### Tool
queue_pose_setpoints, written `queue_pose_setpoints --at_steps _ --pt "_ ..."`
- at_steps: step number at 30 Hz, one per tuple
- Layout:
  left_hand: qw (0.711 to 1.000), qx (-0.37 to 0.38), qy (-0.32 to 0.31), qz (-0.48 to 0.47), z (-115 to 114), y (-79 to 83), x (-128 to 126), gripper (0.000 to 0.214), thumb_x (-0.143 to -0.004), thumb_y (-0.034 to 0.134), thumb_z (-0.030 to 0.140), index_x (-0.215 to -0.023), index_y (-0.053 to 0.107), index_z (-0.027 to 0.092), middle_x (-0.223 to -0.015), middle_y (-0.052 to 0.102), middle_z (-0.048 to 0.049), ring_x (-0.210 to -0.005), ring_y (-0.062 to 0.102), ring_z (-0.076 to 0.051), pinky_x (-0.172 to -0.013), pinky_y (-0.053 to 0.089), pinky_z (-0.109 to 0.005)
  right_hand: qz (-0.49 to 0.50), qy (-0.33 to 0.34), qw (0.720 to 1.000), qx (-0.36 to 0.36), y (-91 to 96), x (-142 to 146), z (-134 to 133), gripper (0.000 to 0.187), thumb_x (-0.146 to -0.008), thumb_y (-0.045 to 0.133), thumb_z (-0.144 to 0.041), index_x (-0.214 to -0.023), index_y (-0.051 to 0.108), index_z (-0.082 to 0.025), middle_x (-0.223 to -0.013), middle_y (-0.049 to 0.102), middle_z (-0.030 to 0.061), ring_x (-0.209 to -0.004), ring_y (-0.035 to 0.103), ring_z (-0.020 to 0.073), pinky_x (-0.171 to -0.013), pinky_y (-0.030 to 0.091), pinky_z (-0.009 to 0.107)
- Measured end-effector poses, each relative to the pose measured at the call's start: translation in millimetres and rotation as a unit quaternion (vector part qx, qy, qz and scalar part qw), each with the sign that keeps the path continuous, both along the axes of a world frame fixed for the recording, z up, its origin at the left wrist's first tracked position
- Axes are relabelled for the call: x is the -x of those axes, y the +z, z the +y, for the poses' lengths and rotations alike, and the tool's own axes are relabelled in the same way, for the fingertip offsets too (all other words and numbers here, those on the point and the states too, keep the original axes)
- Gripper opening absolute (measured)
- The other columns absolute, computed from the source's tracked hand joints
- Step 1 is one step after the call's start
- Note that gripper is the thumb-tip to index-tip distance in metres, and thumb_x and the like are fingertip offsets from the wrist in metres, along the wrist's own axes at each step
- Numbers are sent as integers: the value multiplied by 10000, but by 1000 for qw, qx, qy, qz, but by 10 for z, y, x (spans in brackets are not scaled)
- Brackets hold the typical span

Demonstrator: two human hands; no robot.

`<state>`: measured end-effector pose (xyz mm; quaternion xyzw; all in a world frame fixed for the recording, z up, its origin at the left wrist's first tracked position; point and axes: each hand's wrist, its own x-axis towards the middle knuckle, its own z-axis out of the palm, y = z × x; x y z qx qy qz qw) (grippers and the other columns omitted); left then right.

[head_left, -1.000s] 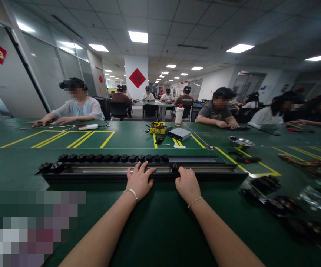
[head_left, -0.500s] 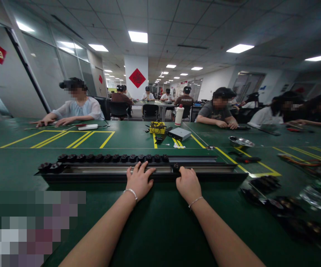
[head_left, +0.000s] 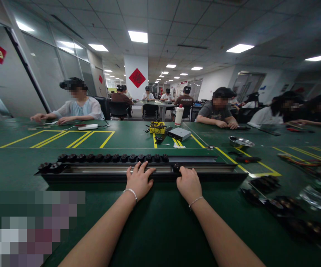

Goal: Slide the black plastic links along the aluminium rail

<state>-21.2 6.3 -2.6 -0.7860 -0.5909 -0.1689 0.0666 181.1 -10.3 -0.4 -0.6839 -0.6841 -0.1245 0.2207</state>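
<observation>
Across the green table in front of me lies a long black channel rail (head_left: 93,178) with a pale metal strip inside. My left hand (head_left: 138,182) rests on its middle, fingers spread over the strip and holding nothing. My right hand (head_left: 188,183) is curled at the rail, its fingers against a small round black module (head_left: 176,168) standing in the channel. The right fingertips are partly hidden. Two similar black modules (head_left: 56,167) sit at the rail's left end. Just behind, a second rail (head_left: 194,159) carries a row of several black modules (head_left: 105,158).
Loose black modules (head_left: 266,183) lie to the right, near clear plastic (head_left: 318,196). Further back are a metal bowl (head_left: 241,141), a grey box (head_left: 179,134), a yellow box with cables (head_left: 157,128) and a white bottle (head_left: 179,115). Several people sit across the table.
My hands, the rails and the modules stay in place. Across the table at left, a person's hand has shifted slightly.
</observation>
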Motion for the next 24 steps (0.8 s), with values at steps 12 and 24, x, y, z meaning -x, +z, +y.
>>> queue_pose_setpoints --at_steps 12,24 --pt "1000 -1 2 -1 5 -4 0 449 -728 498 390 -1171 461 447 -1389 367 22 -1294 239 -273 -993 162 -552 -9 -13 1000 -3 -4 -14 3 113 -708 415 -126 -744 498 -194 -745 586 31 -789 507 163 -889 240 306" --pt "1000 12 4 -1 -22 40 -12 447 -734 489 384 -1177 459 438 -1396 358 23 -1297 232 -271 -998 160 -547 10 -38 999 12 35 -5 -26 132 -718 416 -120 -766 511 -198 -783 607 26 -842 519 162 -948 200 334"
